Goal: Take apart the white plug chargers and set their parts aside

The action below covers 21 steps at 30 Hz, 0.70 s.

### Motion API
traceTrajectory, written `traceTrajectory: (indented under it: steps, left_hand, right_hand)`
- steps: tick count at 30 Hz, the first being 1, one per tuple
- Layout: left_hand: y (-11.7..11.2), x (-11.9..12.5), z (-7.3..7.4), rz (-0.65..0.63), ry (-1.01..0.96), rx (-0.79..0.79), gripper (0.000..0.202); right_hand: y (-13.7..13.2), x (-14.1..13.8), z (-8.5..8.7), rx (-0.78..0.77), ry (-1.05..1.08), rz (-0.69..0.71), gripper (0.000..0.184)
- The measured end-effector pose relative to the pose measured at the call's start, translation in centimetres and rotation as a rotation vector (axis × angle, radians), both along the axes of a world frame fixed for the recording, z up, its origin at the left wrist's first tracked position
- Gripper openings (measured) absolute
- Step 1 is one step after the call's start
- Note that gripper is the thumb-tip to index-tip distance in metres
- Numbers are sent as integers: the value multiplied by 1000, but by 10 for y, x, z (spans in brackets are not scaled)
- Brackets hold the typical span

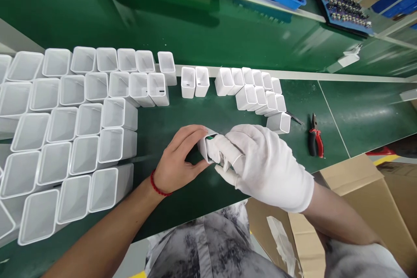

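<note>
Closely, left grip (pixel 179 154) round container (pixel 202 147), right grip (pixel 265 167) partly inside

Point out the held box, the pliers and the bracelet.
Held box (pixel 202 148): head view, on its wall near the mouth.
Pliers (pixel 315 131): head view, where the handles meet.
Bracelet (pixel 156 187): head view, on the red band's visible arc.

A white box (pixel 202 149) is held, mouth facing right.
</note>
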<state>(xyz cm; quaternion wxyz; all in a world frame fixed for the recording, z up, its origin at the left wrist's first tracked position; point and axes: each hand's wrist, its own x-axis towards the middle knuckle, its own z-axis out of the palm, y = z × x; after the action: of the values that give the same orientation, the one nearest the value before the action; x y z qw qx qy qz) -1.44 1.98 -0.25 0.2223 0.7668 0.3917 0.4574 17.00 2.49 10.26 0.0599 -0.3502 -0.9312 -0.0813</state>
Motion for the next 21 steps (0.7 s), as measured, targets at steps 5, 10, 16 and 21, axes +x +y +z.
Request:
traceTrajectory:
  steps: [5,10,16,21]
  left_hand:
    - [-1,2,1,-4,12,13,45]
    - [-3,4,3,35,43,-15,42]
    - [-5,5,-2,199,31,-168,52]
    - [-7,8,-10,169,134,-136,56]
  right_hand:
    - [-4,-6,-1,-43,-75,-10,16]
    - [3,-9,4,-111,-120,-6,32]
    - [-12,19,-13,64,480,-183,74]
    - [-47,9,-61,-103,586,-377,41]
